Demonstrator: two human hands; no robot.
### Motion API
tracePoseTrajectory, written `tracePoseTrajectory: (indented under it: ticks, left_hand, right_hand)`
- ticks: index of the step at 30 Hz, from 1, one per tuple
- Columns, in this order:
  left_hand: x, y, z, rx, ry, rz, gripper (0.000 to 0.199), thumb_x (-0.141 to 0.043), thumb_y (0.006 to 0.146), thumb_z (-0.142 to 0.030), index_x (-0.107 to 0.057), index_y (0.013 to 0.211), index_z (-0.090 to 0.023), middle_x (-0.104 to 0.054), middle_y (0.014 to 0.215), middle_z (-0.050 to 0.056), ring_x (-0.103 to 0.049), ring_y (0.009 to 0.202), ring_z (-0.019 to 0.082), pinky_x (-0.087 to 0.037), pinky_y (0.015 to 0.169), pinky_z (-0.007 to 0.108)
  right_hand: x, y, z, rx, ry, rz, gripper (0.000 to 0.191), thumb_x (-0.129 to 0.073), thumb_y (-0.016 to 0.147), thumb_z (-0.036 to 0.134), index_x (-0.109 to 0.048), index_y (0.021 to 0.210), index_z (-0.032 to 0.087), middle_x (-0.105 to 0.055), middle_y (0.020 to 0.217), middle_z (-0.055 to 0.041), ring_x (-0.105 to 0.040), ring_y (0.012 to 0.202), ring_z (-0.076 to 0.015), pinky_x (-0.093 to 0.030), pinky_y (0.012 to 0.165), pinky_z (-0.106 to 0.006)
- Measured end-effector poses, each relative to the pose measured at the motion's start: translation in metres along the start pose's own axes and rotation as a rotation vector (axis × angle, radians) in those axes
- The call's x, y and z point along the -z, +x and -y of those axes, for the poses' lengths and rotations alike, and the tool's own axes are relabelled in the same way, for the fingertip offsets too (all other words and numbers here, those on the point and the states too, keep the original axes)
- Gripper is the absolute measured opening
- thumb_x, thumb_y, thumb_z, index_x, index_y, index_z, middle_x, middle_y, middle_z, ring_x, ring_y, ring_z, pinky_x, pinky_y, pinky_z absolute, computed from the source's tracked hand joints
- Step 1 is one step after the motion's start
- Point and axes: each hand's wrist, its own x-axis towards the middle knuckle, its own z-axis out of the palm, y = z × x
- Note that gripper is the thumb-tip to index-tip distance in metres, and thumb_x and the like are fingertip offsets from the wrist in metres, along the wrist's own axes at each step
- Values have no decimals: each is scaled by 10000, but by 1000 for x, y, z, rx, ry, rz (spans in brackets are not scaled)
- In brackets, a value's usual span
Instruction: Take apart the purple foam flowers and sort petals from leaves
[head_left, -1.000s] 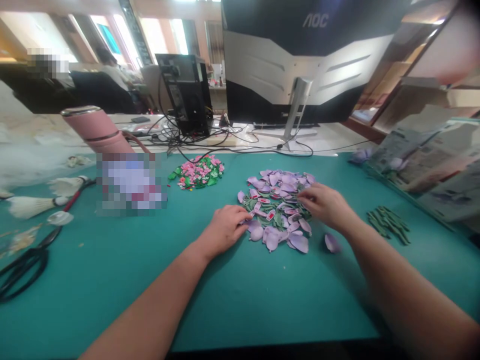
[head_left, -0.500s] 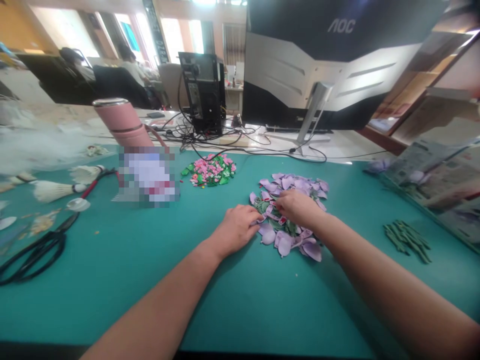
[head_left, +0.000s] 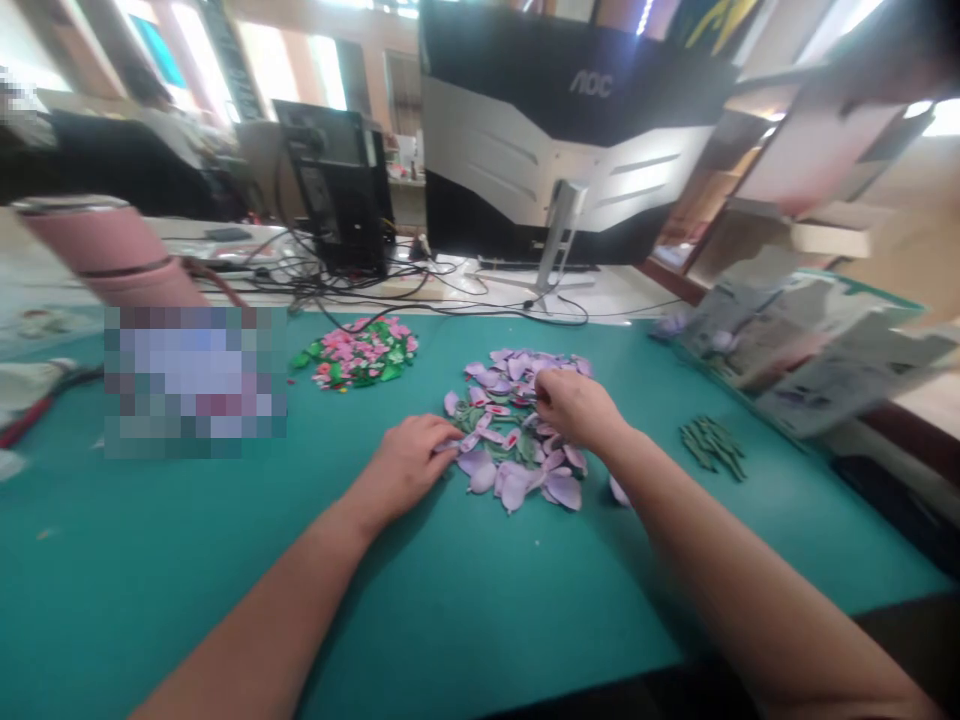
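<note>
A pile of lavender plastic petal pieces (head_left: 514, 485) lies on the green mat, mixed with grey-green leaf-like pieces (head_left: 525, 445). Several slim pieces with red marks (head_left: 495, 409) show in its middle. At the pile's left edge is my left hand (head_left: 409, 462), thumb and fingers closed on a lavender petal piece (head_left: 448, 446). My right hand (head_left: 581, 408) hovers over the pile's right part, fingers curled together; what they hold is hidden. One loose lavender piece (head_left: 619, 491) lies beside my right forearm.
Pink and green small pieces (head_left: 360, 352) form a heap to the left. Dark green sticks (head_left: 712, 445) and an open box (head_left: 795, 350) are on the right. A pink bottle (head_left: 112, 250), cables (head_left: 420, 290) and a monitor (head_left: 577, 140) stand farther back.
The view has swung right, so everything sits farther left. Relative to the pile, my right hand has shifted right, uncovering red-marked pieces. My left hand stays at the pile's left edge.
</note>
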Motion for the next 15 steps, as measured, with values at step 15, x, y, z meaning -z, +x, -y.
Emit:
tracePoseTrajectory:
  ticks: [15]
  left_hand:
    - [1,8,17,117,-20,-39,458,-430,882,-573,-703,1040,-241,-694,1156,77,-612,1107,297,-466,971,437]
  right_hand:
    - [-18,-164,-201,-839,-91,-153,220,-534,837,220,-725,934,174,-727,931,-94,-639,858,-229,-437,740,-315]
